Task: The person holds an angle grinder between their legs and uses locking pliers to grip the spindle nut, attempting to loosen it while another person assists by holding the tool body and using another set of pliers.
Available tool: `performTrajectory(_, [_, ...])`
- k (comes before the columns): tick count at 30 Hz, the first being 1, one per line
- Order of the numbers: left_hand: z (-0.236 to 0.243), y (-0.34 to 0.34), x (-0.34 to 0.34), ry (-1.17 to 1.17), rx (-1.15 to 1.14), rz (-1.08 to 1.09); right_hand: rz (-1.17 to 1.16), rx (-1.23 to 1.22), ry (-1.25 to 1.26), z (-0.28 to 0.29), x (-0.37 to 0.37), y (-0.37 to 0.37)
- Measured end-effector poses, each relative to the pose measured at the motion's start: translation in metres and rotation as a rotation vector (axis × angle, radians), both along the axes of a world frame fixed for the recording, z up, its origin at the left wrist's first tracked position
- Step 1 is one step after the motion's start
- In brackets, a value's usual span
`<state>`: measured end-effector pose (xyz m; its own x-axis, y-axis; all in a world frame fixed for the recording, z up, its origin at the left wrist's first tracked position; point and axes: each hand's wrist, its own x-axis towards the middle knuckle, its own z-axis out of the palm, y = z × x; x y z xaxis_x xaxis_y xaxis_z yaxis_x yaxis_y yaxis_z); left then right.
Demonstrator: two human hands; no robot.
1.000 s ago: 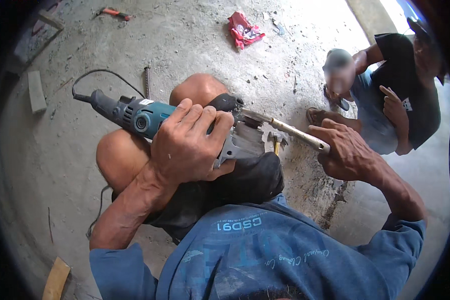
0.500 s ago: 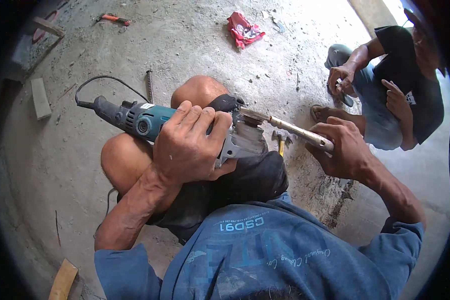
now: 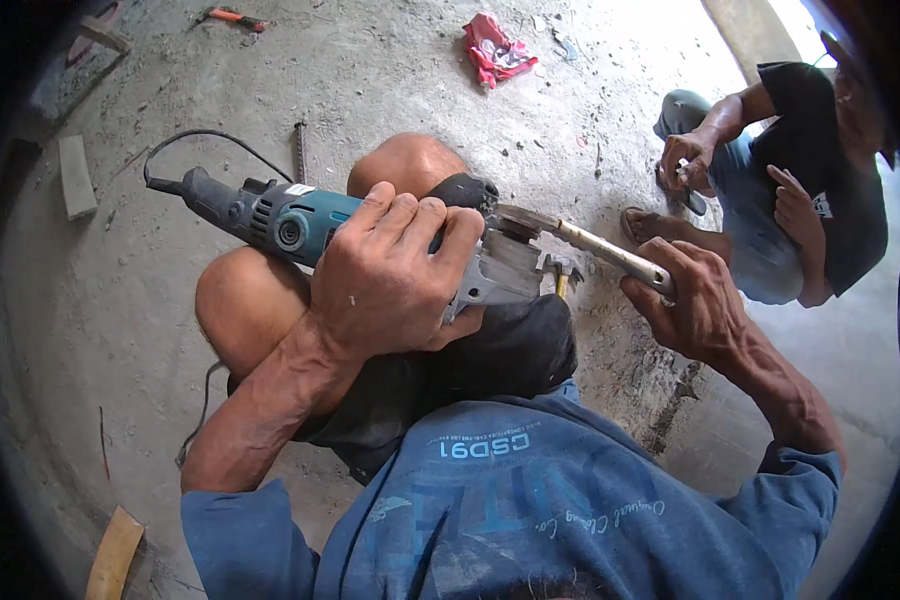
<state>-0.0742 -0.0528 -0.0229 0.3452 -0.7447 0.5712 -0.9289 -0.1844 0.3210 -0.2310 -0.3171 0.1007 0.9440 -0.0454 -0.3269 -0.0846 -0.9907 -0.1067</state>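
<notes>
My left hand is closed over the head end of a teal and black angle grinder, which lies across my knees. Past my fingers its grey metal head and guard show, with a black side handle on the far side. In my right hand is a long, pale, worn wrench-like tool with a hole at its handle end. The tool's darker front end reaches the spindle of the grinder. Its exact grip there is too small to make out.
A claw hammer lies beyond my lap. A ribbed metal bar, a red plastic bag, an orange-handled tool and wood pieces are on the dusty concrete floor. Another person squats at the right. The grinder's cord loops leftward.
The grinder and my left hand have shifted slightly. The wrench-like tool's handle end has moved a little right and away from me, with my right hand still around it.
</notes>
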Motion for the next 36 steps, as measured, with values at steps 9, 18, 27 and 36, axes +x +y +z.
performTrajectory(9, [-0.003,0.0,0.003,-0.01,0.0,-0.002,-0.222,0.149,0.072,0.001,0.007,0.019])
performTrajectory(18, [-0.006,0.0,0.003,-0.028,-0.042,-0.007,-0.088,0.023,0.245,0.013,0.018,0.013])
performTrajectory(27, [-0.006,-0.001,0.005,-0.03,-0.07,-0.002,-0.052,0.148,0.171,-0.003,0.011,-0.002])
performTrajectory(36, [-0.008,-0.001,0.007,0.003,-0.034,-0.009,-0.069,0.142,0.26,-0.002,0.013,-0.004])
